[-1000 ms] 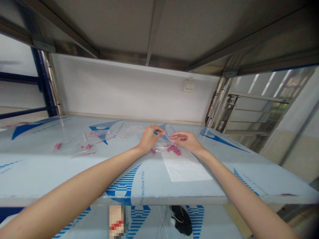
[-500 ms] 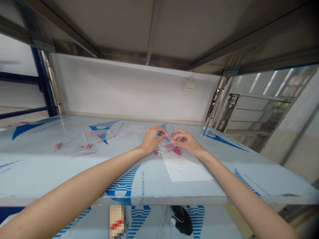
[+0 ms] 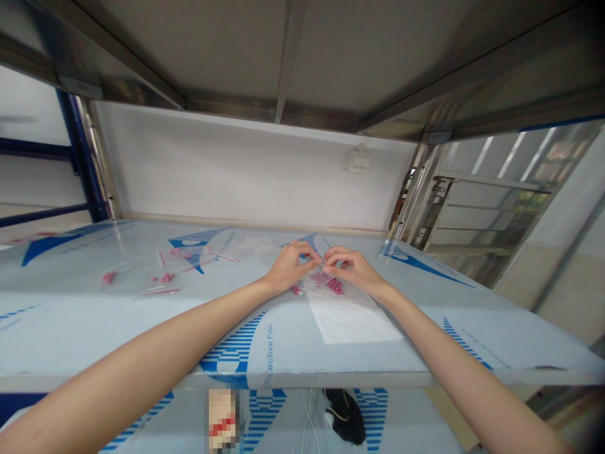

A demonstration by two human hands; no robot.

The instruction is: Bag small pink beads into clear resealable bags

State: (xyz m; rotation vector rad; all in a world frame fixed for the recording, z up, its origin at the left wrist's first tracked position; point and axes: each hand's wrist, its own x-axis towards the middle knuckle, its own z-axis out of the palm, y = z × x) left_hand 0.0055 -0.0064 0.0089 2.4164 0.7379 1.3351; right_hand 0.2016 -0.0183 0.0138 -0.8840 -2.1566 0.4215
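Observation:
My left hand (image 3: 289, 266) and my right hand (image 3: 352, 267) meet at the middle of a shelf covered in blue-printed protective film (image 3: 246, 353). Both pinch the top edge of a small clear zip bag (image 3: 317, 270), fingertips almost touching. A heap of pink beads (image 3: 331, 282) lies just below the hands, partly under the bag, on a larger flat clear bag (image 3: 352, 315) spread toward me. A few loose pink beads (image 3: 296, 291) lie under my left wrist.
Several small clear bags with red zip strips and pink beads (image 3: 163, 277) lie at the left of the shelf. An upper shelf hangs low overhead. A white back wall carries a switch plate (image 3: 359, 162). Metal racking (image 3: 472, 208) stands to the right. A dark object (image 3: 344, 416) lies below.
My two hands have drawn closer together over the bead heap, closing along the small bag's top edge. The arms have shifted only slightly.

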